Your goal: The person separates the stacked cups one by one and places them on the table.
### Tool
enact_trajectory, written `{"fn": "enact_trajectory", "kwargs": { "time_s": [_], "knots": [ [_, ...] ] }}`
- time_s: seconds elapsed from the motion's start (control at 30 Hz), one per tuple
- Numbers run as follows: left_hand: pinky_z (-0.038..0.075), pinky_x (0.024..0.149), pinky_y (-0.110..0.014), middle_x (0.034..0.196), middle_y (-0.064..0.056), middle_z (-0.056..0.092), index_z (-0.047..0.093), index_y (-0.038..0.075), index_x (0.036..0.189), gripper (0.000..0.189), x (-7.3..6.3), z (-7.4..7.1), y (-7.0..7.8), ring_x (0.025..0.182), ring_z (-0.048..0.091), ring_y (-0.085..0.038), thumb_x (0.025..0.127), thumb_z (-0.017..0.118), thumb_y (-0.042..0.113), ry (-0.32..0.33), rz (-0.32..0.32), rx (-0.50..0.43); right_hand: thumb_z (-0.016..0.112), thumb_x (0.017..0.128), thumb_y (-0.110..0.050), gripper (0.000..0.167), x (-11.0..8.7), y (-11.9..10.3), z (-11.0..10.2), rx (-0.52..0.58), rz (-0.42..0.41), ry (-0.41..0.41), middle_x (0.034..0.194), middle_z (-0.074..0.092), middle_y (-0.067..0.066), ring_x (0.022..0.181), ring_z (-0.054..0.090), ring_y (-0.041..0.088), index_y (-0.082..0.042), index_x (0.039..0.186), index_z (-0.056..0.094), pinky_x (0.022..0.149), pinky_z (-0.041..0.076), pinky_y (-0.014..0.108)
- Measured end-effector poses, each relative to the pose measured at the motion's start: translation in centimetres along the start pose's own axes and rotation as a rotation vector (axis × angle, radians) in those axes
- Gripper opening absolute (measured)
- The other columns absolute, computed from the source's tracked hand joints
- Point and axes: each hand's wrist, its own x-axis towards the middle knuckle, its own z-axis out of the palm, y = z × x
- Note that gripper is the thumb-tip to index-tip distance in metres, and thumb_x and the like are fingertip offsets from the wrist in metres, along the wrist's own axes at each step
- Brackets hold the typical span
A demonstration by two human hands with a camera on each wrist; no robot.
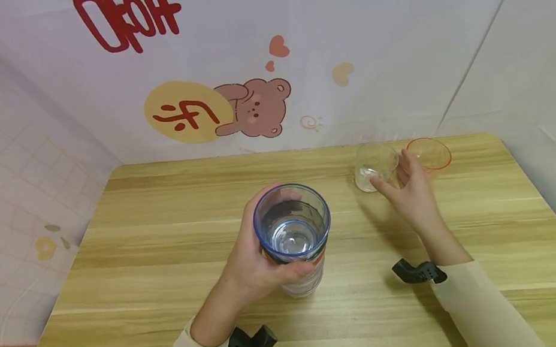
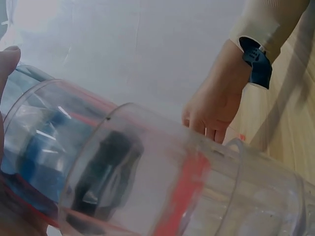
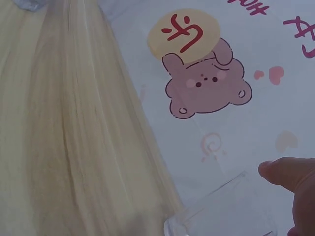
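Note:
My left hand (image 1: pixel 256 262) grips a stack of nested clear cups (image 1: pixel 302 284), the top one with a blue rim, held upright over the table. In the left wrist view the stacked cups (image 2: pixel 147 167) show clear walls with dark and red bands. Toward the back right, my right hand (image 1: pixel 414 191) is at a clear cup (image 1: pixel 366 178), its thumb and fingers spread to either side. The right wrist view shows the thumb (image 3: pixel 290 174) extended beside this cup (image 3: pixel 221 211). A clear cup with a red rim (image 1: pixel 429 154) stands just right of the fingers.
The wooden table (image 1: pixel 156 229) meets a white cloth backdrop (image 1: pixel 373 13) with a printed bear and red lettering. More cloth hangs along the left and right sides. A black wrist mount (image 1: pixel 250 343) sits on the left wrist, and another mount (image 1: pixel 418 271) on the right.

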Motion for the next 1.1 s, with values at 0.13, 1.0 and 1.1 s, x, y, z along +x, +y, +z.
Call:
{"fn": "enact_trajectory", "kwargs": {
  "time_s": [0.13, 1.0, 1.1],
  "knots": [
    [0.051, 0.119, -0.037, 0.149, -0.03, 0.052, 0.025, -0.001, 0.16, 0.114, -0.3, -0.1, 0.1, 0.137, 0.059, -0.029, 0.086, 0.084, 0.062, -0.006, -0.058, 0.015, 0.077, 0.101, -0.018, 0.104, -0.6, -0.5, -0.3, -0.015, -0.009, 0.005, 0.178, 0.015, 0.025, 0.166, 0.019, 0.039, -0.001, 0.172, 0.002, 0.136, 0.02, 0.053],
    [0.047, 0.122, -0.04, 0.151, -0.025, 0.054, 0.027, 0.007, 0.161, 0.11, -1.4, -0.3, -1.4, 0.14, 0.057, -0.033, 0.085, 0.089, 0.057, -0.065, -0.148, -0.042, 0.071, 0.106, -0.017, 0.075, -2.8, -2.8, -1.1, -0.034, -0.161, 0.036, 0.173, 0.035, 0.02, 0.162, 0.035, 0.036, 0.0, 0.167, 0.032, 0.125, 0.035, 0.024],
    [0.046, 0.123, -0.042, 0.152, -0.019, 0.054, 0.029, 0.011, 0.162, 0.107, -1.3, -0.4, -1.5, 0.14, 0.057, -0.032, 0.084, 0.093, 0.046, -0.081, -0.165, -0.08, 0.07, 0.106, -0.015, 0.069, -3.0, -2.9, -1.1, -0.03, -0.187, 0.045, 0.171, 0.04, 0.02, 0.159, 0.04, 0.037, 0.0, 0.165, 0.037, 0.122, 0.039, 0.022]
  ]
}}
